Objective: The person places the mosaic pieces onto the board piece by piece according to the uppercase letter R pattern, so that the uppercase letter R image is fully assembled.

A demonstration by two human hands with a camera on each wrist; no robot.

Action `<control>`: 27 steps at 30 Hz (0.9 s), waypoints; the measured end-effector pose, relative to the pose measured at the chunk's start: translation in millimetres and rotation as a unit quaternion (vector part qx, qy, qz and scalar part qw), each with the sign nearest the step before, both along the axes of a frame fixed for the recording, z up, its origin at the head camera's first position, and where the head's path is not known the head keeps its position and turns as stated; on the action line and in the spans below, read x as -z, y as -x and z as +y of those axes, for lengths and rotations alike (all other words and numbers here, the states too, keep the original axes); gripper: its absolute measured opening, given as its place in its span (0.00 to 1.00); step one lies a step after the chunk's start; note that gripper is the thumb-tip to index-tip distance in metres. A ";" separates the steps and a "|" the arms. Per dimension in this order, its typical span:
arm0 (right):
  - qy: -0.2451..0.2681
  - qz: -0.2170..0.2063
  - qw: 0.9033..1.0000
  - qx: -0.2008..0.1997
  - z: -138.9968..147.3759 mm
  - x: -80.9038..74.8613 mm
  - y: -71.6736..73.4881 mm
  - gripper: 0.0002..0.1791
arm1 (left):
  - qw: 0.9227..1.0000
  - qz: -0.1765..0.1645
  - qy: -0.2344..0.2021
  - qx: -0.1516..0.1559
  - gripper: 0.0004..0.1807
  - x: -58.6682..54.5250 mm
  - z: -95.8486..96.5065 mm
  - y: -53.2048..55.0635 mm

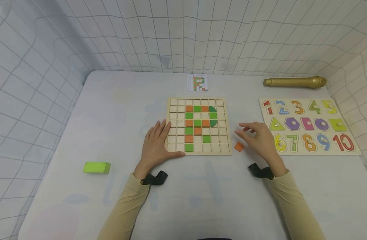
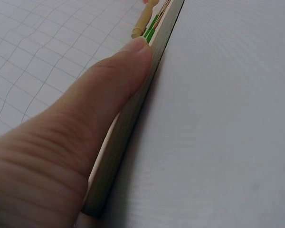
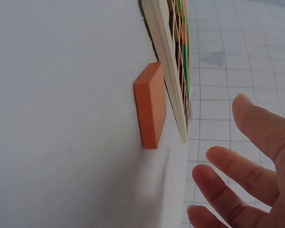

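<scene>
A wooden grid board [image 1: 175,131] lies mid-table, with orange and green square tiles and two dark green rounded tiles set in its cells. My left hand [image 1: 155,143] rests on the board's left side, fingers straight, its thumb along the front edge; the left wrist view shows that thumb [image 2: 109,78] against the rim. Right of the board, one orange square tile [image 1: 239,146] lies loose on the table. Above and beside it hovers my right hand [image 1: 259,140], thumb and fingers apart. In the right wrist view the tile [image 3: 150,107] is clear of the fingers [image 3: 244,175].
Behind the board lies a small printed card [image 1: 197,82] with a coloured grid pattern. A number-and-shape puzzle board [image 1: 300,130] occupies the right side, a gold microphone-shaped object [image 1: 294,82] behind it. At the left sits a lime-green block [image 1: 96,167].
</scene>
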State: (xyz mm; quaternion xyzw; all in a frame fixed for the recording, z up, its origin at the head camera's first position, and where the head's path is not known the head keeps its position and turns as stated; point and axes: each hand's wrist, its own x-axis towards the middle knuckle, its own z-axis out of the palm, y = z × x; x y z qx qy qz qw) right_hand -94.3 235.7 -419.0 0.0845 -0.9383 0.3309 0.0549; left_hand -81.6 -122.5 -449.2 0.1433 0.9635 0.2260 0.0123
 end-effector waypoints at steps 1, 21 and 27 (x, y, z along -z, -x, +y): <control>-0.002 -0.003 1.000 0.000 1.1 -0.1 -1.0 0.21 | 1.000 0.000 -0.001 0.000 0.65 0.1 0.0 0.0; -0.036 -0.087 0.995 -0.031 14.2 3.4 -9.2 0.25 | 1.000 0.003 0.000 0.000 0.65 0.1 0.1 0.6; -0.042 -0.090 0.994 -0.036 15.3 5.4 -12.0 0.26 | 1.000 0.005 -0.004 0.002 0.65 1.4 -0.2 0.5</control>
